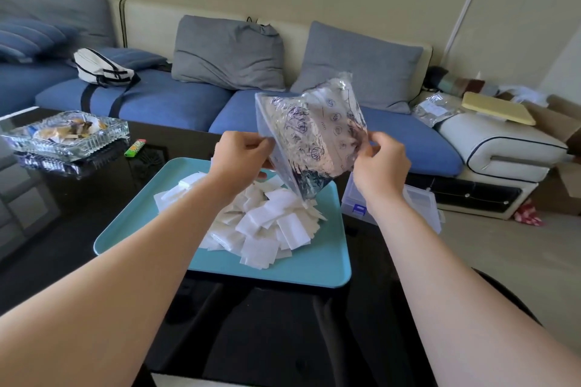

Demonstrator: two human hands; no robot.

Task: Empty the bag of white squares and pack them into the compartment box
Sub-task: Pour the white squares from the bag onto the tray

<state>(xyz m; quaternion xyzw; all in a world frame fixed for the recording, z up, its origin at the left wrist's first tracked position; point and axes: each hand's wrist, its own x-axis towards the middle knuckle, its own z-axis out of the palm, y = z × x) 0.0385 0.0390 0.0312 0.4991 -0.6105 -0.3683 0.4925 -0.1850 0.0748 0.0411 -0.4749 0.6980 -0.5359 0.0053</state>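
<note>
The bag [314, 135] is a thin, crinkled, see-through plastic pouch printed with purple-blue round marks and lettering too small to read. It catches glare, and the blue sofa [157, 100] shows through it. There is one bag, held in the air above a single teal tray [314, 267] on the glossy black worktop [94, 198]. Its long axis is close to upright and leans a little, with the upper end tipped away and to the right. The lower end points down and just meets the top of the heap. The left hand [239, 157] pinches the bag's left edge, its fingers [251, 148] curled in against the thumb. The right hand [380, 163] pinches the right edge the same way, with bent fingers closed on the plastic. The white squares [270, 223] lie in one loose, overlapping mound on the tray, mostly on its far and right part. They are flat, thin and matte, and there are far too many to count, since many are buried or hidden behind the left forearm. One clear compartment box [421, 201] with a blue latch sits just beside the tray's right edge at the worktop's corner, partly covered by the right forearm, so its compartments cannot be made out. At the far left of the worktop stands one glass ashtray [63, 135], with one green lighter [135, 147] near it. Two grey cushions [229, 53] lean on the sofa back.
</note>
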